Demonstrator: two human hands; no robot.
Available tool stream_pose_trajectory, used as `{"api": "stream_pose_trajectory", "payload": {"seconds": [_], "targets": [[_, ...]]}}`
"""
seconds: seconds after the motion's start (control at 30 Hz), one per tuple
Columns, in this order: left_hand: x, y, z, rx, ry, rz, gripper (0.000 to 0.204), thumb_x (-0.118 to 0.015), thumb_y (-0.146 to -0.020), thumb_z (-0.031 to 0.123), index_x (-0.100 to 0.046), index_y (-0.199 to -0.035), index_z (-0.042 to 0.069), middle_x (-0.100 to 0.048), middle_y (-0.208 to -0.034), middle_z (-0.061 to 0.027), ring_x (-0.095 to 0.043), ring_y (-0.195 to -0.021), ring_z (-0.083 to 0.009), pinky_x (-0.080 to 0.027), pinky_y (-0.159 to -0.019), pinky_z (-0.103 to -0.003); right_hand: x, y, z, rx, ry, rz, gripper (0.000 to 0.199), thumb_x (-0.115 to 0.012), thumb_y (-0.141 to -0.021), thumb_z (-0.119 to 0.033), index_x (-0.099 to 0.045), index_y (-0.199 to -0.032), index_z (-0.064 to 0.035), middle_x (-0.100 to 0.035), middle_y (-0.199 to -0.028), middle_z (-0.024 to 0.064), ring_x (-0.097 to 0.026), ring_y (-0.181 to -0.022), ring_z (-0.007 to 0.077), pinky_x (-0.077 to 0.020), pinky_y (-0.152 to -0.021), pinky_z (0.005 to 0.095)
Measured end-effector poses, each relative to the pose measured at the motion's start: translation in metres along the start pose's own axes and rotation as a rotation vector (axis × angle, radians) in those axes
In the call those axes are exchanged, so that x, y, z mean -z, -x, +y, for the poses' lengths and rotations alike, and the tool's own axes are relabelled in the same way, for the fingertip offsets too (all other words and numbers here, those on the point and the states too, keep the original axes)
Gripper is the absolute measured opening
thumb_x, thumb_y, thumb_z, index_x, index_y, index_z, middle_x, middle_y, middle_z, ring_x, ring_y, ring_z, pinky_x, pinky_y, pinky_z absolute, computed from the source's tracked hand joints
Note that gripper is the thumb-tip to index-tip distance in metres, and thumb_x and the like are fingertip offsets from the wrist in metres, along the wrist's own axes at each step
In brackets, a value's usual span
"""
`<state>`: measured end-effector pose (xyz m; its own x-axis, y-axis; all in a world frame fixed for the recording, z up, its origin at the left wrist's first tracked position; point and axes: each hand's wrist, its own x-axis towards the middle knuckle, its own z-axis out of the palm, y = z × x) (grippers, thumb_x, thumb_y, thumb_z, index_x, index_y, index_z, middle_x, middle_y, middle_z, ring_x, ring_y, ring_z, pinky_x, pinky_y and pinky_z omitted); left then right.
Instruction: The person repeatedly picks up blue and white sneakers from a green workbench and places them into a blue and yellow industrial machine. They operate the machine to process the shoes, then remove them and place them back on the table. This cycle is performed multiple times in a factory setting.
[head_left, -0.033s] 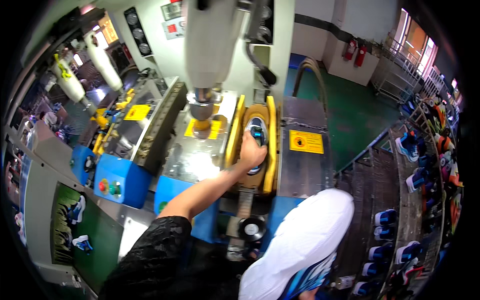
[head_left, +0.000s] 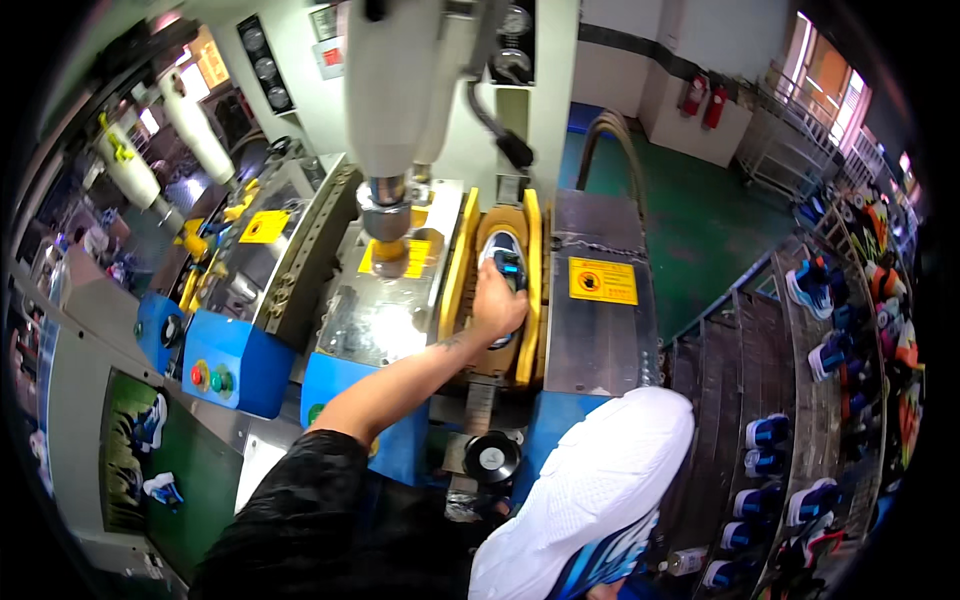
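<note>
My left hand [head_left: 498, 305] reaches into the press between two yellow side pads [head_left: 459, 262] and grips a dark blue and white sneaker [head_left: 503, 246] at its opening. The sneaker lies lengthwise on a brown bed, toe pointing away from me; my hand covers its rear part. In the near foreground, a second sneaker [head_left: 590, 490] is tilted so its white sole faces up, its blue patterned upper underneath. My right hand [head_left: 605, 590] supports it from below at the lower edge; most of that hand is hidden behind the shoe.
Left of the sneaker hangs a pale press column [head_left: 396, 90] with a metal ram. Blue control housings [head_left: 243, 362] with buttons stand at the left. A rack [head_left: 735, 370] on the right holds several sneakers. Two more sneakers [head_left: 162, 490] sit inside a green-floored opening at lower left.
The whole scene has shifted slightly to the left in the picture. The sneaker in my right hand sits a little lower; my left hand keeps its hold on the other sneaker.
</note>
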<state>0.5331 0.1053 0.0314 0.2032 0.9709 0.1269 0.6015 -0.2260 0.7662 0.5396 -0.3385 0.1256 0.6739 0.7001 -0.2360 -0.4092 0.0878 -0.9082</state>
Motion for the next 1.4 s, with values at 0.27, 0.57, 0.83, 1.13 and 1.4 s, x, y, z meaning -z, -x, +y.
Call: {"api": "stream_pose_trajectory", "payload": {"seconds": [0.27, 0.57, 0.83, 1.13, 1.4], "targets": [[0.111, -0.046, 0.012, 0.318, 0.323, -0.433, 0.058, -0.073, -0.079, 0.014, -0.046, -0.128, 0.001, -0.062, -0.113, -0.014, -0.063, -0.104, -0.0239, -0.052, -0.087, -0.035, -0.01, -0.012, -0.006, 0.015, 0.01, -0.054, 0.05, -0.059, -0.091, -0.022, -0.045, -0.133, 0.0014, -0.061, -0.118, 0.011, -0.061, -0.104, 0.0228, -0.0494, -0.093, 0.0364], [0.336, 0.286, -0.025, 0.505, 1.022, -0.146, 0.092, -0.081, -0.065, 0.027, -0.039, -0.142, -0.001, -0.055, -0.13, -0.0137, -0.055, -0.117, -0.0238, -0.043, -0.101, -0.038, -0.184, -0.228, -0.026, -0.708, 0.17, -0.398, 0.031, -0.063, -0.09, -0.029, -0.063, -0.112, -0.0072, -0.07, -0.097, 0.008, -0.068, -0.086, 0.0235, -0.0567, -0.079, 0.0427], [0.331, 0.485, -0.103, 0.737, 0.819, 0.542, 0.071, -0.065, -0.087, 0.029, -0.036, -0.143, -0.005, -0.047, -0.137, -0.0165, -0.047, -0.127, -0.0291, -0.035, -0.108, -0.041, -0.27, -0.347, 0.112, 0.543, 1.31, -0.168, 0.067, -0.069, -0.082, -0.019, -0.037, -0.129, 0.015, -0.056, -0.116, 0.0324, -0.057, -0.109, 0.0454, -0.0461, -0.095, 0.0476], [0.346, 0.461, -0.081, 1.298, 1.082, 0.693, 0.049, -0.045, -0.101, 0.031, -0.044, -0.142, 0.005, -0.053, -0.135, -0.0108, -0.05, -0.124, -0.0218, -0.041, -0.101, -0.037, -0.271, -0.329, 0.068, 0.355, 1.27, -0.125, 0.073, -0.07, -0.079, -0.028, -0.038, -0.132, 0.0103, -0.055, -0.117, 0.0337, -0.056, -0.111, 0.0437, -0.0446, -0.098, 0.0453], [0.333, 0.412, -0.154, 1.043, 1.362, 0.43, 0.047, -0.064, -0.086, 0.003, -0.048, -0.129, -0.005, -0.062, -0.119, -0.017, -0.065, -0.103, -0.0282, -0.054, -0.091, -0.042, -0.273, -0.277, 0.078, 0.729, 1.289, -0.333, 0.055, -0.067, -0.085, -0.028, -0.049, -0.124, 0.006, -0.06, -0.115, 0.0267, -0.061, -0.103, 0.0386, -0.0499, -0.085, 0.0435]]}}
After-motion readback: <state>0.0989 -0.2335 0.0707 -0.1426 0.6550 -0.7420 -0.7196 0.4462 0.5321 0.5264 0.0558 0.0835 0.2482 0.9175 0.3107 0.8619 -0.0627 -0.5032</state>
